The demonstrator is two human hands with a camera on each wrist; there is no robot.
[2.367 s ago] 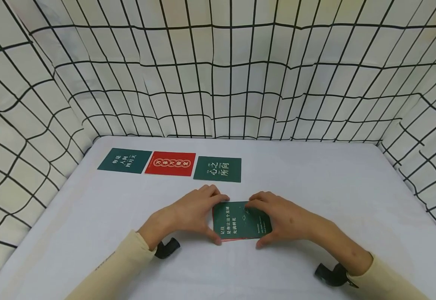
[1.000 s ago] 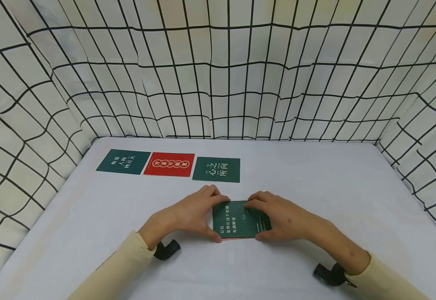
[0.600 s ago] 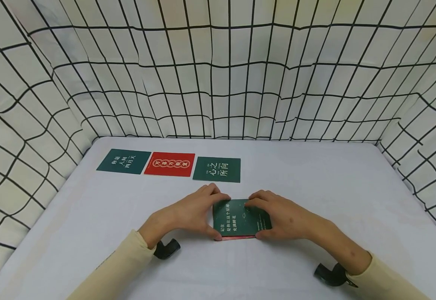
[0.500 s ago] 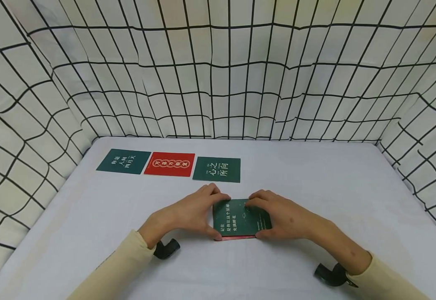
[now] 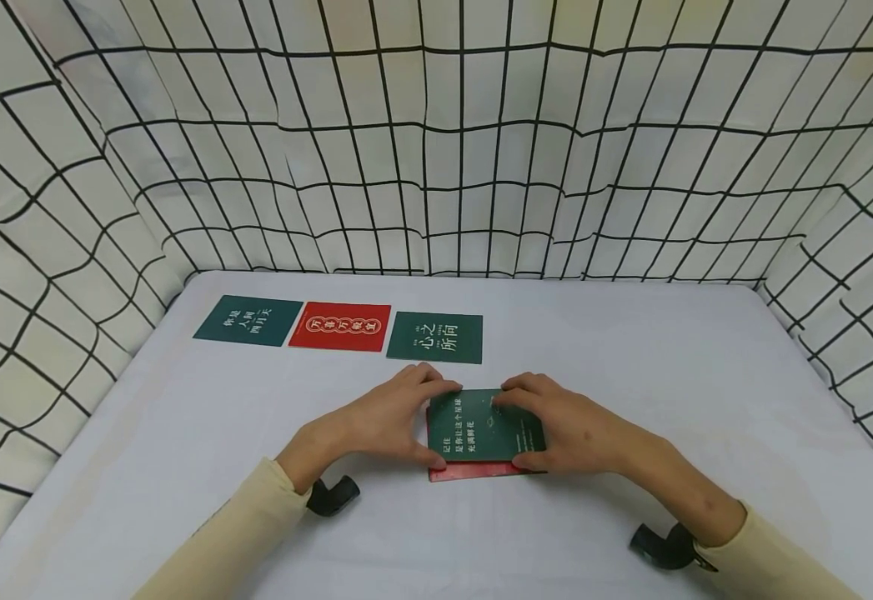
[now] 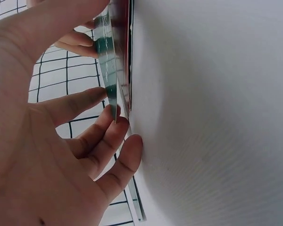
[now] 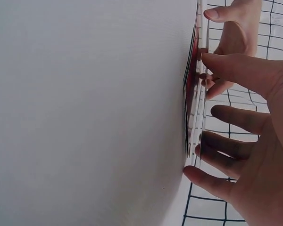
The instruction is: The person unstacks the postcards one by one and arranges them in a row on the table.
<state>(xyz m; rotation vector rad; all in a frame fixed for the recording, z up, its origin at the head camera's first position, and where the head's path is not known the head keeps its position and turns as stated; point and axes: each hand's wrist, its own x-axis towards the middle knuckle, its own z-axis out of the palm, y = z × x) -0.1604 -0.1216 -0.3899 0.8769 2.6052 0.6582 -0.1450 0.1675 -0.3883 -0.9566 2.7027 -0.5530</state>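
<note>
A green card (image 5: 481,433) with white Chinese characters is held by its edges between both hands. My left hand (image 5: 383,417) grips its left end, thumb at the near edge and fingers at the far edge. The right hand (image 5: 571,425) grips the right end the same way, its index finger over the card's face. Beneath lies a red card (image 5: 477,472), showing as a strip along the near side. Both wrist views show the green card (image 6: 107,66) raised off the red card (image 7: 192,70), with a thin gap between.
Farther back on the white tabletop (image 5: 669,375) lie three cards in a row: a green card (image 5: 250,320), a red card (image 5: 341,327) and another green card (image 5: 435,337). Black wire mesh (image 5: 444,150) rises behind and along both sides.
Both hands have shifted slightly away from the body with the green card, lifting it. A wider strip of the red card now shows beneath. The three back cards have stayed put.
</note>
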